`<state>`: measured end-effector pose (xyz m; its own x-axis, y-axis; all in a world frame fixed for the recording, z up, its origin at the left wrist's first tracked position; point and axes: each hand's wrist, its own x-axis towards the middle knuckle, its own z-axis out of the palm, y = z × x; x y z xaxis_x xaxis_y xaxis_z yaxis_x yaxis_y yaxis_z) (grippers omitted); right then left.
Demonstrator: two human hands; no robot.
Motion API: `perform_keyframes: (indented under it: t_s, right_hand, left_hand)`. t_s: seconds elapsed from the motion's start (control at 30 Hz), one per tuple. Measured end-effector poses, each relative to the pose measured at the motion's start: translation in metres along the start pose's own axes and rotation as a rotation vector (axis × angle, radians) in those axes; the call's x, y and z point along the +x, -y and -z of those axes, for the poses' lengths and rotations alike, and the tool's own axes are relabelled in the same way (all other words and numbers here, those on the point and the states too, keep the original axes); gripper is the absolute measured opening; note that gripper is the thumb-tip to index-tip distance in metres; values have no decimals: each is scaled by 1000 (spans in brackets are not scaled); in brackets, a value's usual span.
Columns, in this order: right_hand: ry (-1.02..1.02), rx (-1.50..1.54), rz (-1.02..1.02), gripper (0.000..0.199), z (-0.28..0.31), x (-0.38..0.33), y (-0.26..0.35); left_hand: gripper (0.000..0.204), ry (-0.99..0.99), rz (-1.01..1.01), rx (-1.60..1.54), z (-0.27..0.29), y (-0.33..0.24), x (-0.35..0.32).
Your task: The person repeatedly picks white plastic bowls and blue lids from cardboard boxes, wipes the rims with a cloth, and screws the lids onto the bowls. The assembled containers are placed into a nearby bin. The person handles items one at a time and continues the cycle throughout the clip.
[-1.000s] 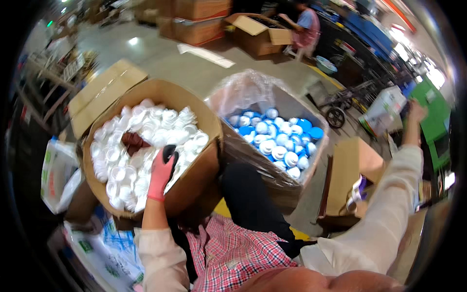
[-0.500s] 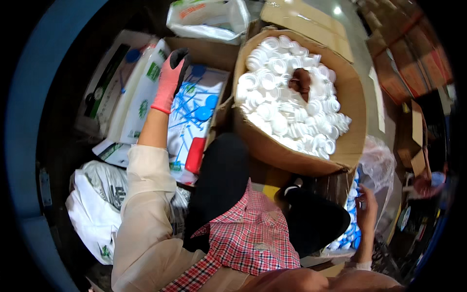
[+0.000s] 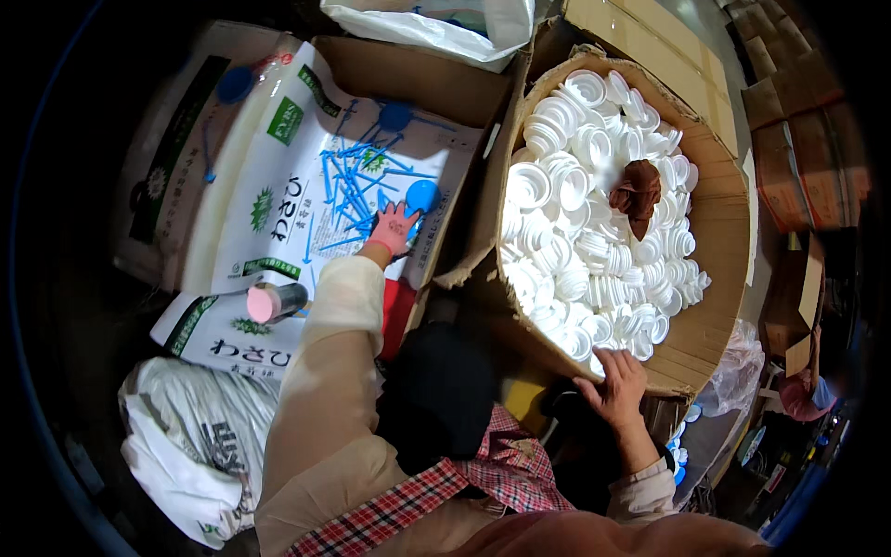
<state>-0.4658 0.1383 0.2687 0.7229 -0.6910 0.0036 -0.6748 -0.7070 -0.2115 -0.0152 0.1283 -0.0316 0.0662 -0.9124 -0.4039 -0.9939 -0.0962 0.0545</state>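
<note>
My left hand, in a pink glove with dark fingertips, reaches down among thin blue plastic sticks spread on a printed white sheet. Its fingers are apart, close beside a round blue disc; whether they touch it I cannot tell. A bare right hand of mine has its fingers loosely extended at the near rim of a carton. Stacked and loose white plastic caps fill that carton. My right hand holds nothing that I can see. A crumpled dark brown thing lies on the caps.
A dark cylinder with a pink end lies on the sheet. Near my left hand is a red object. A stuffed white bag sits at lower left, another white bag at the back. Brown cartons stand at far right.
My left hand has come down from the sheet's far side onto the blue pieces. My right hand has moved from lower right to the carton's near rim. The pink-ended cylinder now shows. The view has shifted.
</note>
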Motion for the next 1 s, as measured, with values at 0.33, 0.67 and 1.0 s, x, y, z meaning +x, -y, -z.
perform_keyframes:
  t_s: [0.33,0.67,1.0]
  right_hand:
    - [194,1123,-297,63,17,30,-36]
    - [-570,-29,-414,58,-36,221,-133]
    - [-504,957,-314,31,43,116,-109]
  left_hand:
    - [77,-375,44,-386,21,5,74]
    - [73,-769,183,-1009,15,40,47]
    - [80,131,-450,-2404,300,-96,-122]
